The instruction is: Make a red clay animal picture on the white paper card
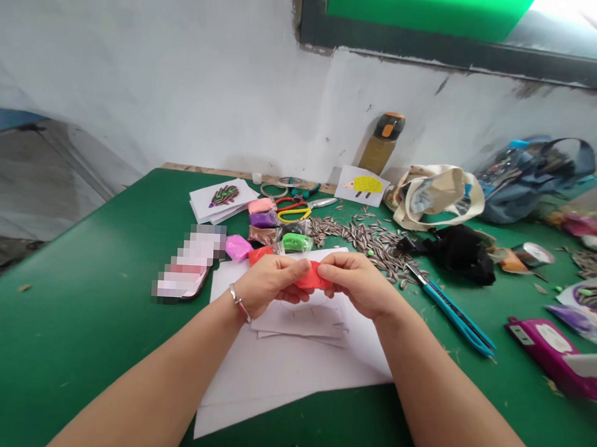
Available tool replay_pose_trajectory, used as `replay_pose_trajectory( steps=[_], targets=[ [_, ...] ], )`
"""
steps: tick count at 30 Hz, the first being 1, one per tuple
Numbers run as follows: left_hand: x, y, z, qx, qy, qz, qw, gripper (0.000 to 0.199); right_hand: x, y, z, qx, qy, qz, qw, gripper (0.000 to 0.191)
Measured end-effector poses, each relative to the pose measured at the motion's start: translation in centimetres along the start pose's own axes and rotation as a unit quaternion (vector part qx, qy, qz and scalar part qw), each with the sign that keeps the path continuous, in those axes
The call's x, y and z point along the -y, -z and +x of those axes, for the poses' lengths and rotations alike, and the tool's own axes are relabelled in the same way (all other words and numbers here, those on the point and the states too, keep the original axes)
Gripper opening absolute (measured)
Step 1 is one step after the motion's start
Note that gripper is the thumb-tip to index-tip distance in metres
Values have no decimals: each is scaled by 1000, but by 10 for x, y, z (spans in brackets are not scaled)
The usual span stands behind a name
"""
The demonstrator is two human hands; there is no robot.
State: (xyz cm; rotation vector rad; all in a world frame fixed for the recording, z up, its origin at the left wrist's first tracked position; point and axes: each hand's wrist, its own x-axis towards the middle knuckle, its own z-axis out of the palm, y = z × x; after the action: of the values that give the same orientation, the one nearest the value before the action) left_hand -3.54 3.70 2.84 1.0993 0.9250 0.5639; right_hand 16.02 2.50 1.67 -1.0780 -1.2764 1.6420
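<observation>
Green table (90, 272), pretty scuffed white wall (186, 77). Left hand (270, 285) and right hand (360, 283) are pinching one flattish red clay-like lump (314, 276) between them; one orange-capped bottle (379, 151) beyond, one slim turquoise cutter (454, 314) rightward.

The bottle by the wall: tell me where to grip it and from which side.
Grip the bottle round its upper body, below the lid, probably best from the left: it seems upright, the animal drawing hides its foot in front, and the cream bag sits close on its right.
</observation>
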Motion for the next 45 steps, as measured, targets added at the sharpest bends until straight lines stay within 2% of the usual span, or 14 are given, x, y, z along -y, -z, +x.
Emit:
replay_pose_trajectory(
  steps=[2,4,7,12,16,22,29,31,34,38,43,45],
  targets=[
    [0,1,1,-18,-2,-6,1000,61,1,0,0,-8,-4,4,1000,21],
    [1,1,2,-38,-4,-5,999,54,1,0,-1,-11,-9,8,1000,21],
    [1,2,3,-60,-16,4,998,43,1,0,-1,8,-18,16,1000,25],
    [-2,-3,2,-75,-48,46,995,38,0,0,-1,29,-6,24,999,36],
    [-1,-8,1,-70,-41,58,995,42,-2,-4,2,4,-11,6,1000,29],
    [0,-6,1,-51,1,-13,999,66,-3,-3,3,-13,-6,-2,1000,24],
    [0,-1,2,-24,15,25,999,30,-1,-1,0,5,-21,14,1000,30],
    [0,-1,2,-27,13,40,999,23,-1,-2,0,18,-19,9,1000,33],
    [0,-2,2,-30,9,57,998,20,-2,-4,1,6,-12,-13,1000,28],
    [-1,-4,1,-26,13,53,998,27,-4,-4,4,-7,-3,-25,1000,24],
    [-3,-4,0,-18,42,-11,999,61,-4,-1,4,-22,17,-18,999,24],
    [-4,-4,0,-23,50,-29,998,69,-4,1,3,-27,21,-16,999,24]
  ],
)
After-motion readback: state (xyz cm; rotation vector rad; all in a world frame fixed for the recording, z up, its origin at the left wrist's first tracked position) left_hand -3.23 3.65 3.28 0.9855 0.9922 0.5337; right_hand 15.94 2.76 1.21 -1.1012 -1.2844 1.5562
